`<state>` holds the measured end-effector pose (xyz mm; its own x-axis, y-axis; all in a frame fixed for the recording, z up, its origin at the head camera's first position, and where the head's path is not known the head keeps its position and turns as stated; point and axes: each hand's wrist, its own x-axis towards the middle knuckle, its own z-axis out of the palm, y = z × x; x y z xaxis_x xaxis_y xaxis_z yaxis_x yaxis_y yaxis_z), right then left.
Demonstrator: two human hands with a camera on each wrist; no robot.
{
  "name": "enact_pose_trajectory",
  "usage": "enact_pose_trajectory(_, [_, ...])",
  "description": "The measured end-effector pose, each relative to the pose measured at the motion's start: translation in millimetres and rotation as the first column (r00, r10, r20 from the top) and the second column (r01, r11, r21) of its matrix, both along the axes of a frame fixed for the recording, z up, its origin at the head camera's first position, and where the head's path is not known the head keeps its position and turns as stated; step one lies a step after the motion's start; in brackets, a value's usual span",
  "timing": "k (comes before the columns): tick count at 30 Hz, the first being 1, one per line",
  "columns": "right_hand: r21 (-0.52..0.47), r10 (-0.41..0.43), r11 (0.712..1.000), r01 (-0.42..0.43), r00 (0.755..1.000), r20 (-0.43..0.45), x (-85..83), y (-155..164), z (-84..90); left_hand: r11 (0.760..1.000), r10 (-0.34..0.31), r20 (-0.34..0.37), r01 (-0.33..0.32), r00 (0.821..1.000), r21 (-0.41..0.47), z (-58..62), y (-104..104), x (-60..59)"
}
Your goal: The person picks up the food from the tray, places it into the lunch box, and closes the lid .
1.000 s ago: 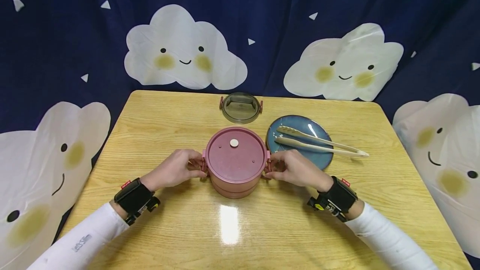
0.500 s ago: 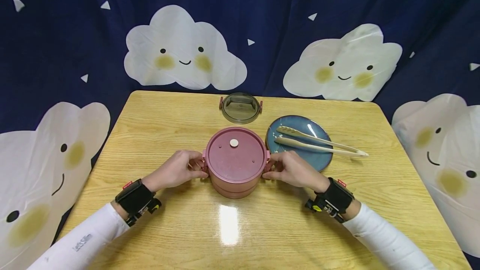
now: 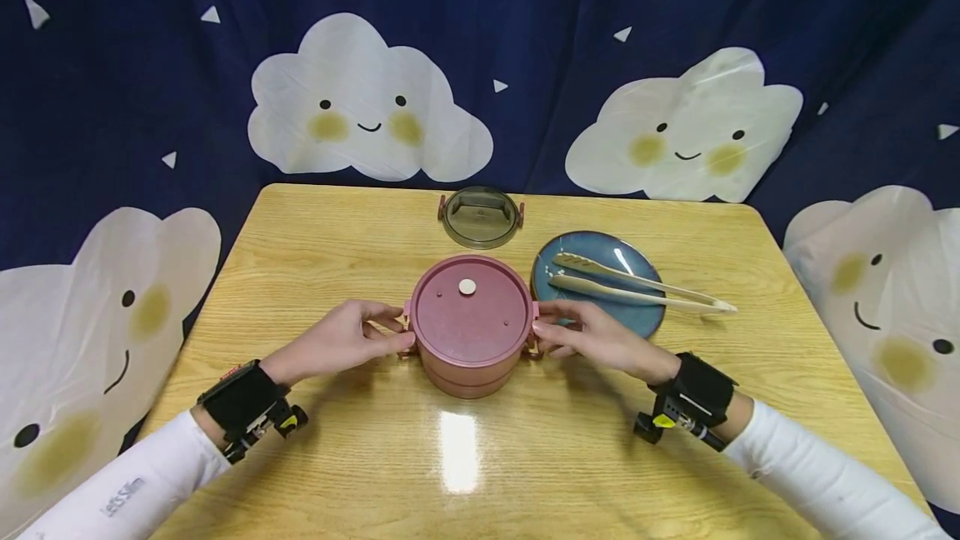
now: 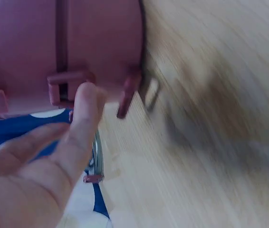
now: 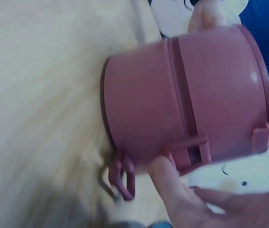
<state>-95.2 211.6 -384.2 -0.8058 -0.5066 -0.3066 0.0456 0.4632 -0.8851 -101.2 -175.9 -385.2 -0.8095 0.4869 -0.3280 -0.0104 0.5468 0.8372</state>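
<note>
A round, two-tier pink lunch box [image 3: 480, 332] with a pink cover and white knob stands upright on the table. My left hand [image 3: 352, 338] is at its left side, thumb and fingers around the upper tier's side lug [image 4: 68, 78]. On the opposite side, my right hand [image 3: 596, 338] does likewise, its thumb against the matching lug [image 5: 191, 145]. Below each thumb, a pink latch hangs away from the wall: the left latch [image 4: 127, 97] and the right latch [image 5: 122, 175]. Fingertips behind the lugs are partly hidden.
A dark see-through lid [image 3: 480, 232] with red side clips lies behind the lunch box. To its right, a blue plate [image 3: 633, 319] bears beige tongs [image 3: 615, 293] whose joined end reaches past the rim. A dark blue curtain [image 3: 532, 40] hangs behind the table [image 3: 330, 232].
Both thumbs have come up from the lower latches to the lugs, and the wrists have shifted outward. The lunch box, lid, plate and tongs have stayed in place.
</note>
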Motion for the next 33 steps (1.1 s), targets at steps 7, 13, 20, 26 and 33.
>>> enact_pose_trajectory(7, [0.009, -0.138, 0.990, 0.139, 0.965, 0.222, -4.3, -11.5, 16.0, 0.988, 0.154, 0.152, -0.155, 0.976, -0.008, 10.9, 8.7, -3.3])
enact_pose_trajectory(13, [0.054, -0.152, 0.988, 0.142, 0.949, 0.275, -11.1, -19.8, 22.9, 0.978, 0.195, 0.252, -0.208, 0.948, 0.024, 14.5, 14.6, -7.7])
enact_pose_trajectory(20, [0.079, -0.182, 0.983, 0.165, 0.928, 0.326, -17.2, -22.7, 22.2, 0.968, 0.230, 0.301, -0.248, 0.926, 0.023, 14.2, 19.4, -12.5])
enact_pose_trajectory(26, [0.060, -0.180, 0.984, 0.170, 0.922, 0.342, -18.8, -20.4, 18.9, 0.964, 0.246, 0.322, -0.264, 0.914, 0.013, 14.6, 22.2, -14.7])
enact_pose_trajectory(33, [0.021, -0.168, 0.985, 0.171, 0.926, 0.339, -18.9, -19.6, 16.0, 0.962, 0.246, 0.300, -0.269, 0.922, 0.039, 14.1, 24.2, -16.1])
